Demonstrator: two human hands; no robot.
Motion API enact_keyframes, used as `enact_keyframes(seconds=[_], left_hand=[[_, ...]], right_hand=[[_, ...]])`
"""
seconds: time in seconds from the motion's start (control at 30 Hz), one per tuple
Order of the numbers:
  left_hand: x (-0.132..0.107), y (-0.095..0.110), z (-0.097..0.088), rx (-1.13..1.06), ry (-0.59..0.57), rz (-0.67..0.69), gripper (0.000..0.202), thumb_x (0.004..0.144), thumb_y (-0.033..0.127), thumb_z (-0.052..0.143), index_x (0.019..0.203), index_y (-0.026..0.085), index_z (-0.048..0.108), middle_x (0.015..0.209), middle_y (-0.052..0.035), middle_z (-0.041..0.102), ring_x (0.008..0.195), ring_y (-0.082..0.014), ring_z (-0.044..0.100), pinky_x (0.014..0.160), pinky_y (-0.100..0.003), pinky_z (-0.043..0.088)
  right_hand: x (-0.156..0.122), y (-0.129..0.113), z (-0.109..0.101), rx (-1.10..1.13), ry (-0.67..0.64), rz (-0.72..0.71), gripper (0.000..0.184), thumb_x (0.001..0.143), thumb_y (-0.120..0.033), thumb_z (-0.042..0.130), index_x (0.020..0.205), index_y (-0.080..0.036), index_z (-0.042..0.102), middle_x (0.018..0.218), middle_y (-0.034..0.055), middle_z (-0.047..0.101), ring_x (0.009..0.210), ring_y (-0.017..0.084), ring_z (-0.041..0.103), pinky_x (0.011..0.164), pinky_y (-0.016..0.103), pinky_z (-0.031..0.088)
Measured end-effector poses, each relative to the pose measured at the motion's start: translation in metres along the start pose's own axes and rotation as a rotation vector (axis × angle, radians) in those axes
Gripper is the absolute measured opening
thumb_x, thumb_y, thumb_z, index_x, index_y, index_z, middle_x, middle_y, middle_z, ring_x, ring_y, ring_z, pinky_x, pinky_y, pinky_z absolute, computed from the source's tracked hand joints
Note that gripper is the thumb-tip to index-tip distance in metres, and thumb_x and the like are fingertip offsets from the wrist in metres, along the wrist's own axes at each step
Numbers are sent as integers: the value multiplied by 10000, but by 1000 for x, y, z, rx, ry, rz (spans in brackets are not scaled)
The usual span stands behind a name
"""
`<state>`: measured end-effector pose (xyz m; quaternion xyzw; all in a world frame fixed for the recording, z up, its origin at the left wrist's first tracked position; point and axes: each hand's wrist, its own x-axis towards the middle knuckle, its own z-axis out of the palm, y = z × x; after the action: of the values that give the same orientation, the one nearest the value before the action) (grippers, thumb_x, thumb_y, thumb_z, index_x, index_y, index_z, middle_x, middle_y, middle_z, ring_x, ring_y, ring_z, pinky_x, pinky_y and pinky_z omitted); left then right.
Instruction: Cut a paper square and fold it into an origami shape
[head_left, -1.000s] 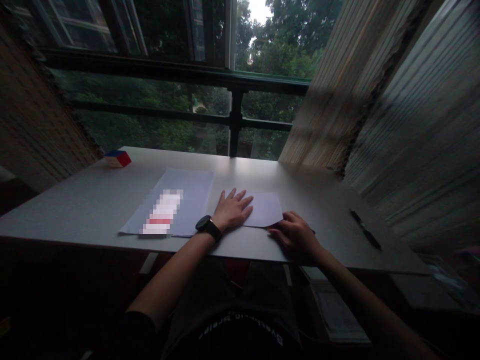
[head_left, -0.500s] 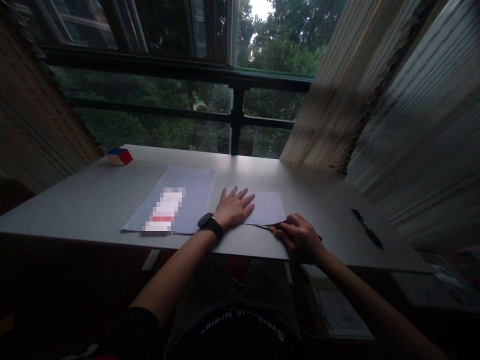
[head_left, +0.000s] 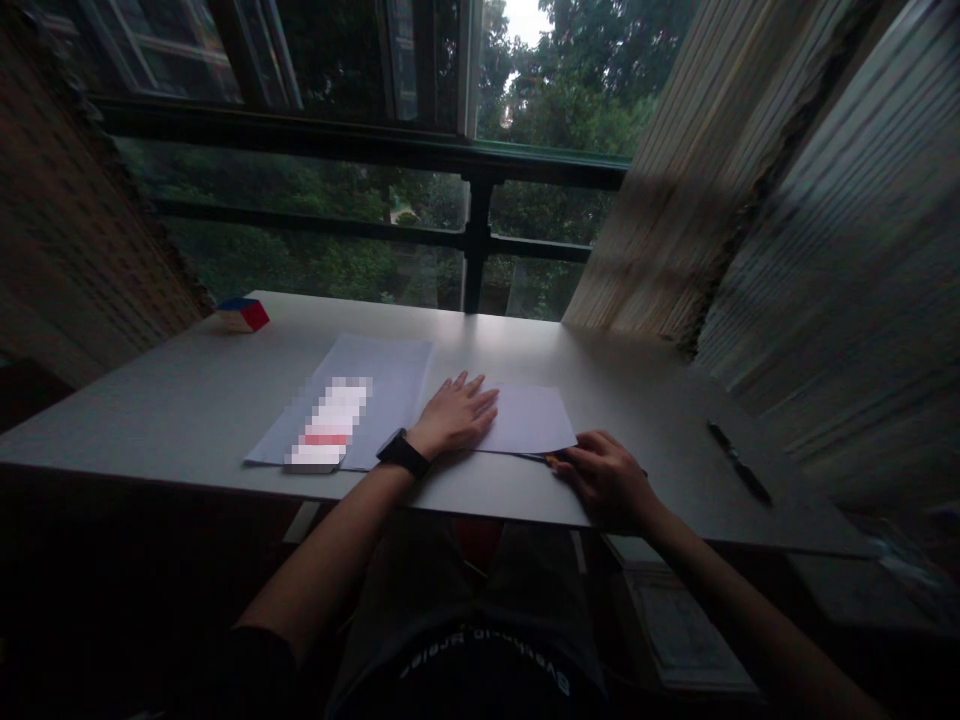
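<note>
My left hand (head_left: 455, 413) lies flat with fingers spread on the left part of a white sheet of paper (head_left: 536, 415), which looks folded. In my right hand (head_left: 606, 475) is a slim dark knife with an orange part (head_left: 553, 460); its exact kind is hard to make out. The knife's thin dark end points left along the near edge of the sheet, partly under it. My right fingers close around its handle beside the sheet's near right corner. They hide most of the handle.
A larger white sheet (head_left: 382, 375) lies to the left, with a blurred-out white and red item (head_left: 326, 440) on it. A colored puzzle cube (head_left: 244, 315) sits at the table's far left. A black pen (head_left: 739, 462) lies at the right. Curtains (head_left: 652, 200) hang by the window.
My left hand has slid a little left on the folded sheet. My right hand, with the knife, has shifted slightly right, and the view has moved a little.
</note>
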<state>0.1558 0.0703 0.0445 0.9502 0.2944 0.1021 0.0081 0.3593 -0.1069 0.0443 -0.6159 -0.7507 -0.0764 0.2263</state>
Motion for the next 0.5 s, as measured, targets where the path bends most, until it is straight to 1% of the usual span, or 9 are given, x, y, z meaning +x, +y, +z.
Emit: enact_keyframes(seconds=[0.1,0.3,0.4,0.5], left_hand=[[-6,0,2,13,-16,23,546,869,517,169,1345,284,298,1435,-44,250,1303,-280,194,1033,-461,137],[-5,17,11,16,6,-52,598,852,557,140,1347,260,295,1430,-83,253,1306,-305,175,1031,-495,90],[-2,24,14,9,8,-89,601,853,553,116,1346,262,295,1428,-84,257,1305,-309,174,1026,-505,90],[0,30,16,9,25,-121,604,854,546,103,1348,256,294,1427,-80,260,1306,-315,167,1025,-509,88]], right_hand=[[1,-1,-1,-16,-7,1,246,841,-337,466,851,-189,662,847,95,566,794,192,496,695,319,409],[4,0,-2,-67,-14,19,233,845,-321,461,827,-187,651,829,94,560,815,205,486,723,337,411],[6,4,-3,-64,-23,19,230,846,-317,464,797,-183,645,827,93,562,826,207,481,734,336,414],[9,8,-2,-38,-30,13,224,847,-317,465,812,-189,645,832,91,566,830,207,482,727,335,419]])
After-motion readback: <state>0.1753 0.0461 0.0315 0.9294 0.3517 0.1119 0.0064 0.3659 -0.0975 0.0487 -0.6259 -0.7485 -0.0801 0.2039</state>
